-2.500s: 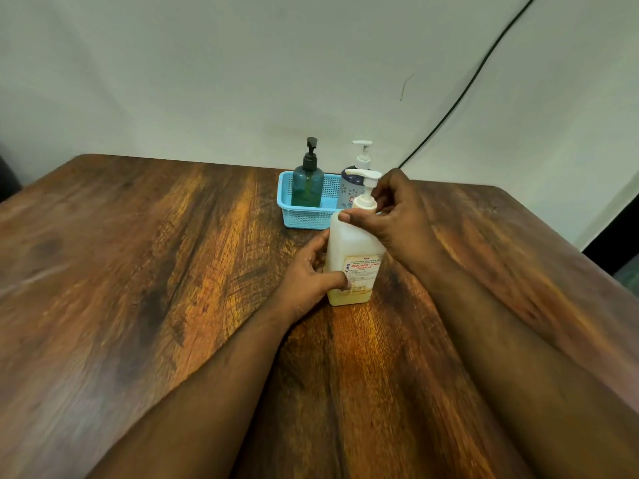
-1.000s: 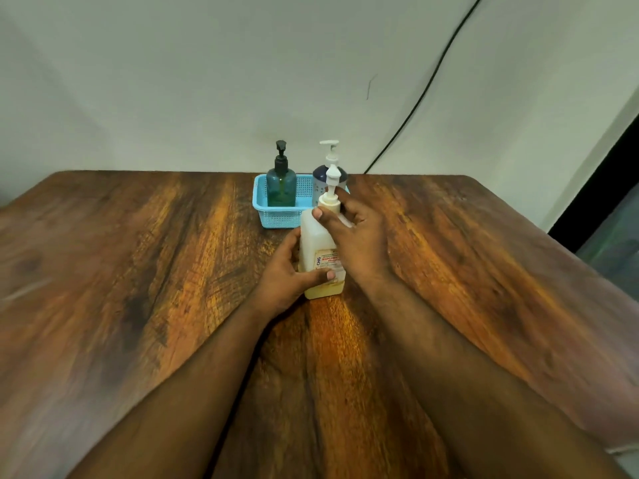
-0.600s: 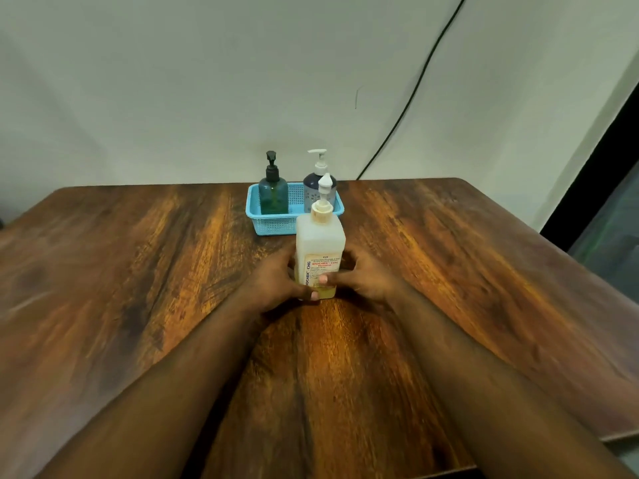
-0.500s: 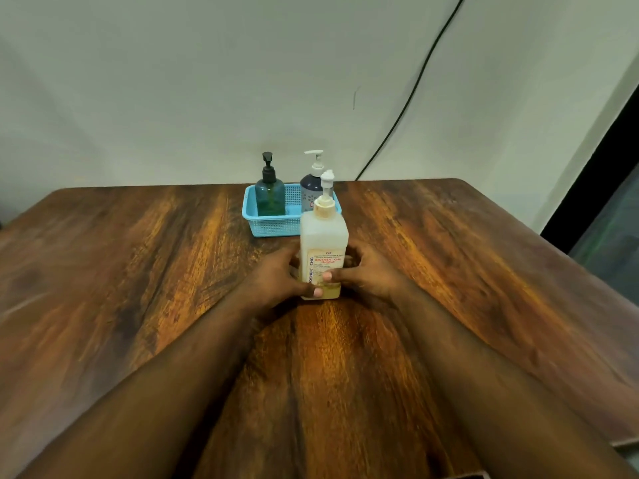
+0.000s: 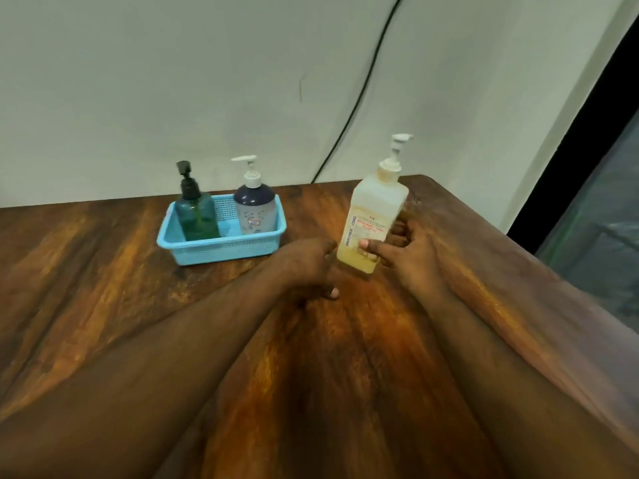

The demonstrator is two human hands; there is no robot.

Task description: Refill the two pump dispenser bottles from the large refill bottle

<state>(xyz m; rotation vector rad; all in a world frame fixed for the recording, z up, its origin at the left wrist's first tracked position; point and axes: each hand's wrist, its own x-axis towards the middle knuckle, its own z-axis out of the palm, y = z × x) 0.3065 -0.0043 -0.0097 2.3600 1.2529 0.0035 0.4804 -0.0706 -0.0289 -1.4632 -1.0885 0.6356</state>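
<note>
The large refill bottle is pale and translucent, with a white pump, a printed label and a little yellow liquid at the bottom. It leans slightly right, base just above the wooden table. My right hand grips its lower part, thumb across the front. My left hand sits loosely curled by the bottle's lower left corner, thumb on the table, holding nothing. A green pump bottle with a black pump and a dark-topped bottle with a white pump stand in a blue basket.
The basket is to the left of the refill bottle, near the wall. A black cable runs down the wall behind the table. The table's right edge lies close to my right hand, with a dark opening beyond it.
The refill bottle has moved right, away from in front of the basket, and now tilts. My left hand has come off it; the right hand alone holds it.
</note>
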